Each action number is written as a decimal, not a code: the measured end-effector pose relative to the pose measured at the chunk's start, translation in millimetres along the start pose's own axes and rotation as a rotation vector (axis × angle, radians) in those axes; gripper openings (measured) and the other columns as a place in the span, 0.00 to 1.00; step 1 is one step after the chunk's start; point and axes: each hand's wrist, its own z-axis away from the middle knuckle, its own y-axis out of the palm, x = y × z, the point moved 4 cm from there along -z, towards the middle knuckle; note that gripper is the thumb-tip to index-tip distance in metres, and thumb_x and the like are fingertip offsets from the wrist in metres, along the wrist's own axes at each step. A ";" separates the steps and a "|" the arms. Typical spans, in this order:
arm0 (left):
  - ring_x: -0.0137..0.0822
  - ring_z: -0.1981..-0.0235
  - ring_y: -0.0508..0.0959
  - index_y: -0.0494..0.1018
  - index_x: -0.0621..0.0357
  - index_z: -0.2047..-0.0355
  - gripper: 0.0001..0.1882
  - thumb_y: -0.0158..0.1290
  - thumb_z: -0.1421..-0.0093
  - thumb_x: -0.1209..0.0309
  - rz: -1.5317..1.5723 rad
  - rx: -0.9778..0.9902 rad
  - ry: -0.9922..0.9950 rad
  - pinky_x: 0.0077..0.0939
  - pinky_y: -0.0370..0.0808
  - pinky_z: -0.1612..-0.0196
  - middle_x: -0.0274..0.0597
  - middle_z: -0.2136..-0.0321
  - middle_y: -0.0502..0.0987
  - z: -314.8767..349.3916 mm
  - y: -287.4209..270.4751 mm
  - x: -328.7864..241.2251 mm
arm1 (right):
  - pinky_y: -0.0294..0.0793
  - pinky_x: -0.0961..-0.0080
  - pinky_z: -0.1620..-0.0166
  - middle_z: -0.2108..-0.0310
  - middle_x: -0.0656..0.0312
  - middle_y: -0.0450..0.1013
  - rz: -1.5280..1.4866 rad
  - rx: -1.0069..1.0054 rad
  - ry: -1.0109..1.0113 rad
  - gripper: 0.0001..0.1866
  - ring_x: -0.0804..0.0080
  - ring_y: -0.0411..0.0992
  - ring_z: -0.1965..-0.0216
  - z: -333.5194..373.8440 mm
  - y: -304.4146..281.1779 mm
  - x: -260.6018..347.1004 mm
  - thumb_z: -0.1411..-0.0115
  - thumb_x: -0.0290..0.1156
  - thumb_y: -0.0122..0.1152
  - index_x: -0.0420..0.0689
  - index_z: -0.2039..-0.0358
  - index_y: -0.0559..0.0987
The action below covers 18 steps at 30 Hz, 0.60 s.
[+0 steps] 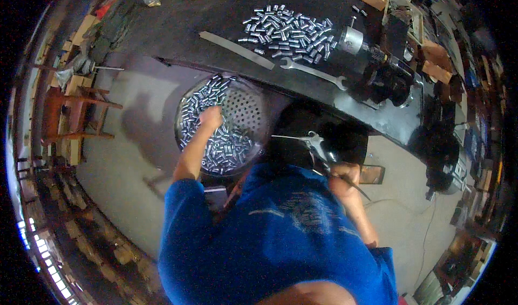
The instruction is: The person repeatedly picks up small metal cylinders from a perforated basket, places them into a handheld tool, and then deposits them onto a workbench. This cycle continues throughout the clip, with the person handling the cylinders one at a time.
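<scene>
A round perforated metal tray (265,110) holds many small shiny metal sleeves (229,148), heaped along its left and near sides. My left hand (211,117) is among them, its fingers curled in; what they hold, if anything, is hidden. In my right hand (345,176) is a silver air blow gun (317,143), gripped by its handle. The gun's thin nozzle points left, and its tip is close to the tray's right rim. A dark hose (359,189) trails from below the right hand.
On the dark workbench (178,27) beyond the tray lie a loose pile of metal sleeves (291,32), a flat metal bar (237,50) and an open-ended wrench (313,74). A machine with a chuck (353,39) stands at its right. A wooden chair (86,113) is at the left.
</scene>
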 end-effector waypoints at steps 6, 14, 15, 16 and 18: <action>0.46 0.62 0.76 0.74 0.56 0.69 0.14 0.53 0.56 0.65 -0.050 0.055 -0.037 0.40 0.73 0.61 0.50 0.65 0.75 0.1 -10.0 -8.8 | 0.49 0.76 0.83 0.91 0.61 0.52 -0.020 0.015 0.018 0.10 0.73 0.53 0.88 2.5 -1.1 -1.1 0.68 0.23 0.51 0.42 0.92 0.58; 0.48 0.66 0.76 0.74 0.56 0.69 0.17 0.54 0.59 0.62 0.159 -0.059 0.000 0.40 0.73 0.63 0.50 0.68 0.76 13.8 -22.9 -20.8 | 0.50 0.76 0.83 0.91 0.61 0.53 -0.060 0.059 0.013 0.09 0.74 0.53 0.88 1.6 0.3 1.1 0.68 0.21 0.50 0.41 0.91 0.58; 0.48 0.67 0.76 0.74 0.55 0.69 0.17 0.54 0.60 0.61 0.252 -0.085 -0.009 0.40 0.72 0.63 0.50 0.68 0.76 14.5 -26.0 -20.8 | 0.49 0.76 0.83 0.91 0.60 0.53 -0.052 0.044 0.018 0.10 0.73 0.53 0.88 1.9 0.1 1.6 0.68 0.21 0.50 0.41 0.91 0.58; 0.44 0.72 0.77 0.72 0.60 0.68 0.15 0.54 0.56 0.65 0.441 -0.023 0.032 0.36 0.75 0.68 0.48 0.72 0.76 16.5 -28.3 -22.6 | 0.49 0.75 0.83 0.91 0.60 0.53 -0.048 0.031 0.022 0.10 0.72 0.53 0.88 1.1 1.4 5.0 0.68 0.21 0.50 0.41 0.92 0.58; 0.39 0.76 0.77 0.71 0.63 0.67 0.12 0.52 0.52 0.71 1.013 0.074 0.041 0.31 0.76 0.73 0.46 0.75 0.75 28.9 -28.0 -34.4 | 0.49 0.74 0.83 0.91 0.59 0.53 -0.052 0.049 0.004 0.10 0.71 0.53 0.88 -2.4 2.7 10.3 0.68 0.20 0.50 0.40 0.92 0.58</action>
